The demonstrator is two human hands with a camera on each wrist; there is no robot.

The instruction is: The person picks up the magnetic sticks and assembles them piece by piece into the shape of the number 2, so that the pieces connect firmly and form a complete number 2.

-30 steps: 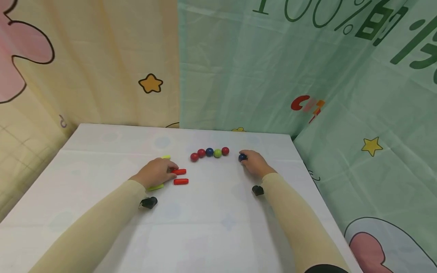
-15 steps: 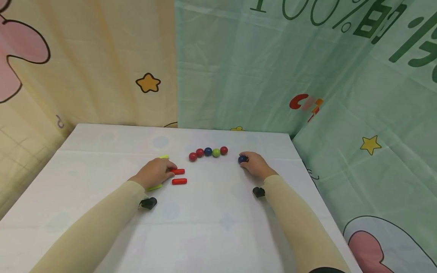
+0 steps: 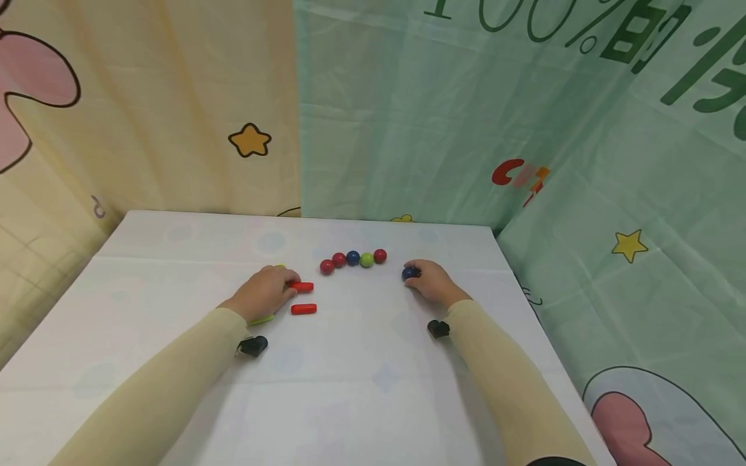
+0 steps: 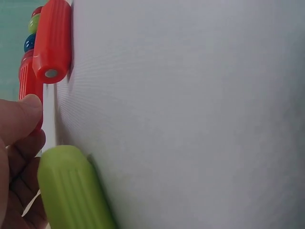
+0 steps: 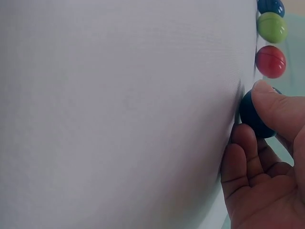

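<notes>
My left hand (image 3: 262, 291) pinches a ridged red plastic stick (image 3: 303, 287) between thumb and fingers; its near end is hidden. A second red stick (image 4: 53, 43) lies just nearer to me. Beside the left hand is a yellow-green stick (image 4: 71, 191), and the tip of another yellow-green stick (image 3: 280, 265) shows behind the knuckles. On the right, my right hand (image 3: 434, 283) holds a dark blue ball (image 5: 255, 117) between thumb and fingers, low against the table. To its left, apart from it, the row of balls ends in a red ball (image 5: 270, 62).
Across the back middle of the white table (image 3: 350, 401) runs the row: two red balls, first red ball (image 3: 327, 266), a blue ball (image 3: 352, 258), a green ball (image 3: 366, 259) and the end red one. Printed curtains (image 3: 396, 129) stand behind and to the right.
The red stick in my left hand has shifted slightly farther from me. The blue ball in my right hand has come slightly nearer to me. The head view has turned a little right.
</notes>
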